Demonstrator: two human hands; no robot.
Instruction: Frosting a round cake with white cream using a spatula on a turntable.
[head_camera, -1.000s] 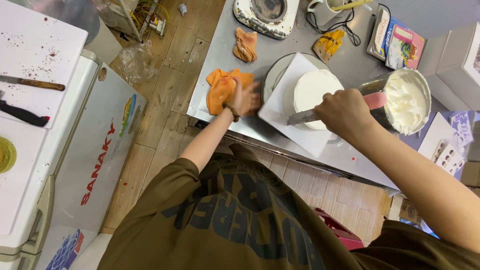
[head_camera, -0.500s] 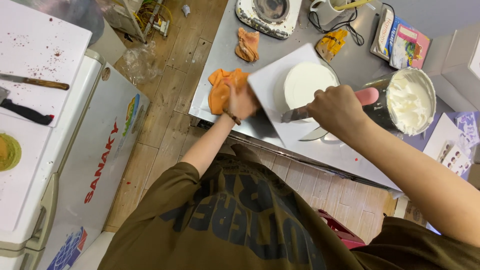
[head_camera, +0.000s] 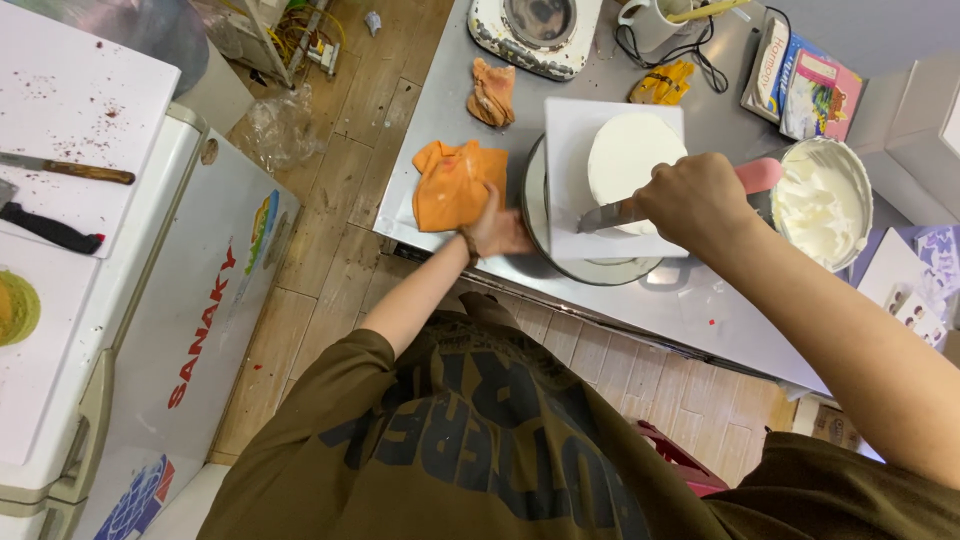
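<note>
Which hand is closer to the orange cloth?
Left. The left hand sits right beside the orange cloth, at the turntable's edge; the right hand is farther off, holding a knife at the cake.

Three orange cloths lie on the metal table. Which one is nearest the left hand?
The largest, bright orange cloth, spread flat right beside the left hand. The crumpled peach cloth and the small yellow-orange one lie further back, by the scale.
</note>
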